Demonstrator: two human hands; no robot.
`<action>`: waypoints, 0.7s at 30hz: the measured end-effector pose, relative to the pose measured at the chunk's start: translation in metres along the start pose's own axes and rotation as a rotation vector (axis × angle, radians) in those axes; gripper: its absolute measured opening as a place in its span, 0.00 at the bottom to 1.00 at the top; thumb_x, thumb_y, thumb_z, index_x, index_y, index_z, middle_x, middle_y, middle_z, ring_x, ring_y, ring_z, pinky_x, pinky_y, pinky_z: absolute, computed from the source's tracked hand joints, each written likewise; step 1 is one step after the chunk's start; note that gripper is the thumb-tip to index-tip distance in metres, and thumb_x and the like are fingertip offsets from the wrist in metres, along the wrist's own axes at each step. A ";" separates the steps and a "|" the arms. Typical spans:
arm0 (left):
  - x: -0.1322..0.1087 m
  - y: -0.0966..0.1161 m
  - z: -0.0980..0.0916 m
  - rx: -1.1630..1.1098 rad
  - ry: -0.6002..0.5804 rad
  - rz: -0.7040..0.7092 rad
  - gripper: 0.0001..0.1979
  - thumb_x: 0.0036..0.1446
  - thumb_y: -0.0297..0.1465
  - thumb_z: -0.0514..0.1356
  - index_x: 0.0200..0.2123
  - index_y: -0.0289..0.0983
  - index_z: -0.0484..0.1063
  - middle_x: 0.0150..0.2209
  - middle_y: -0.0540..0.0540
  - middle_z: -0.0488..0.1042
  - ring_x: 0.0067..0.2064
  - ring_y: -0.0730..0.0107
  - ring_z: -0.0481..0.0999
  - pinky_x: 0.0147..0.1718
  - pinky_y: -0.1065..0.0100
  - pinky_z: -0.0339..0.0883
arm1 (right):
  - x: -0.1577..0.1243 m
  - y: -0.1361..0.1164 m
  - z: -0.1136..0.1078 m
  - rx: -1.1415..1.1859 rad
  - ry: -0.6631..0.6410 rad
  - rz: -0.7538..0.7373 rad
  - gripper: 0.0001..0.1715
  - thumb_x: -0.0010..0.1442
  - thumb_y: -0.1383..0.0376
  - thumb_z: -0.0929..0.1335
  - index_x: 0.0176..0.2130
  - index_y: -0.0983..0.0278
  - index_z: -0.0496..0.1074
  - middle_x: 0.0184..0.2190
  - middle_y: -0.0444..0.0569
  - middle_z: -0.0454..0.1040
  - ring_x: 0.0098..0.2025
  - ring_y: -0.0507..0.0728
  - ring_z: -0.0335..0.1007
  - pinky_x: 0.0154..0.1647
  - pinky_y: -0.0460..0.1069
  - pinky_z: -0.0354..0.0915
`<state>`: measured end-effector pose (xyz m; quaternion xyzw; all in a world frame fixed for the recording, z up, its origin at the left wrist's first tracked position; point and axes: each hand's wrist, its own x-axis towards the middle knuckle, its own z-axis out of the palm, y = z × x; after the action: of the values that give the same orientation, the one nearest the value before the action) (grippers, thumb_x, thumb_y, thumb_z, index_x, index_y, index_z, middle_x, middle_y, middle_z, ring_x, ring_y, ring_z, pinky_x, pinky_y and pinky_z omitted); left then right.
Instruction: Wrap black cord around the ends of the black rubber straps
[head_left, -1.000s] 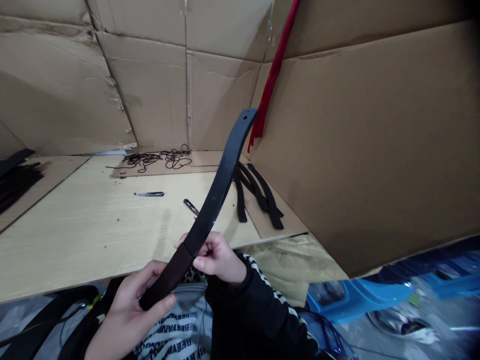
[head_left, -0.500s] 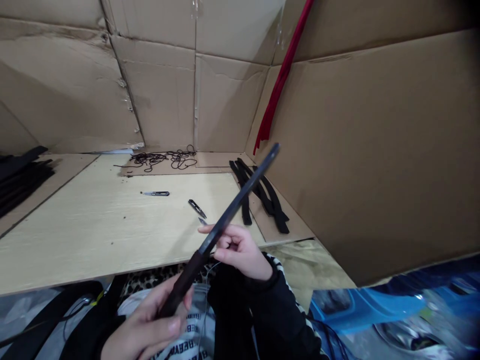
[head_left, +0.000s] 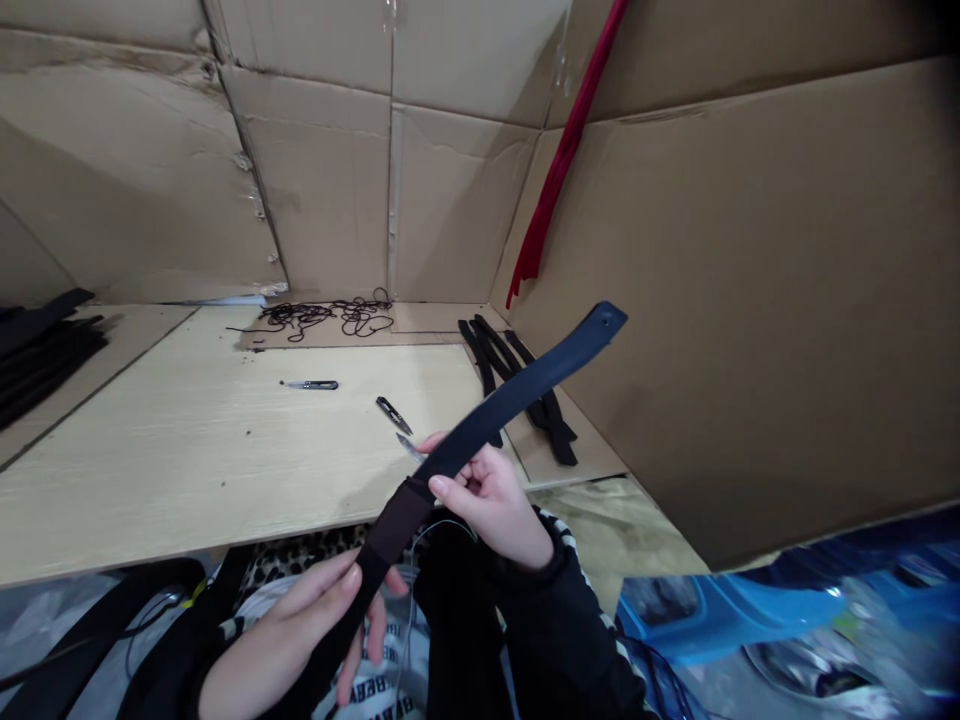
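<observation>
A long black strap (head_left: 517, 402), with a hole near its far end, slants up to the right in front of me. A dark brown band (head_left: 399, 522) wraps around its lower middle. My left hand (head_left: 315, 610) is closed on the strap's lower part, thumb on top and some fingers spread beneath. My right hand (head_left: 499, 500) pinches the strap just above the band, thumb on its face; the other fingers are partly hidden behind it. A small pointed blade (head_left: 407, 446) lies by the right fingertips, its rear part hidden. Thread snips (head_left: 394, 414) lie just beyond.
Another pair of snips (head_left: 313, 385) lies on the pale tabletop (head_left: 172, 450). Tangled dark cord (head_left: 300, 318) is at the back. Black straps lie in a pile (head_left: 45, 360) at left and several (head_left: 551, 420) at right. Cardboard walls surround the table; red strips (head_left: 559, 190) hang at right.
The strap has turned from edge-on to show its broad face, its far end shifting right. My right thumb has come onto it, and my left hand's grip has changed, some fingers now spread.
</observation>
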<state>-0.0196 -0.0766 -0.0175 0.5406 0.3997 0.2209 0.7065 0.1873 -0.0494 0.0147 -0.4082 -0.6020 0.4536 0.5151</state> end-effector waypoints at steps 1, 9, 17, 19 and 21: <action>0.000 -0.001 0.001 0.083 0.081 0.022 0.25 0.57 0.50 0.50 0.50 0.39 0.65 0.37 0.44 0.76 0.22 0.72 0.72 0.32 0.67 0.68 | 0.001 0.001 0.001 0.005 0.024 -0.007 0.17 0.55 0.62 0.68 0.45 0.66 0.69 0.24 0.41 0.57 0.23 0.46 0.49 0.22 0.42 0.50; 0.018 -0.023 -0.003 0.326 0.348 0.140 0.20 0.48 0.46 0.62 0.39 0.40 0.68 0.27 0.51 0.70 0.28 0.67 0.69 0.31 0.68 0.65 | 0.000 -0.003 0.007 0.037 0.053 0.017 0.25 0.49 0.59 0.72 0.46 0.66 0.69 0.21 0.39 0.58 0.21 0.45 0.49 0.20 0.42 0.50; 0.026 -0.036 0.001 0.017 -0.129 -0.035 0.18 0.50 0.48 0.59 0.32 0.39 0.67 0.15 0.55 0.63 0.15 0.76 0.59 0.20 0.72 0.58 | 0.007 0.005 0.002 -0.005 0.203 -0.008 0.19 0.55 0.55 0.68 0.38 0.68 0.73 0.19 0.41 0.60 0.21 0.45 0.49 0.21 0.42 0.50; 0.029 -0.032 0.007 0.347 0.338 0.124 0.16 0.52 0.46 0.59 0.36 0.40 0.70 0.24 0.49 0.70 0.24 0.68 0.67 0.29 0.68 0.64 | 0.010 0.007 0.002 -0.045 0.287 0.004 0.19 0.56 0.56 0.68 0.40 0.68 0.72 0.18 0.39 0.56 0.20 0.45 0.46 0.21 0.42 0.48; 0.030 -0.030 0.008 0.505 0.510 0.218 0.15 0.50 0.46 0.60 0.33 0.40 0.72 0.27 0.47 0.72 0.29 0.63 0.69 0.34 0.66 0.65 | 0.012 0.006 0.001 -0.084 0.258 0.004 0.19 0.56 0.56 0.68 0.40 0.69 0.72 0.19 0.39 0.57 0.21 0.45 0.48 0.22 0.42 0.50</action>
<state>0.0009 -0.0688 -0.0547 0.6648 0.5449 0.3168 0.4009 0.1852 -0.0368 0.0115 -0.4853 -0.5485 0.3727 0.5699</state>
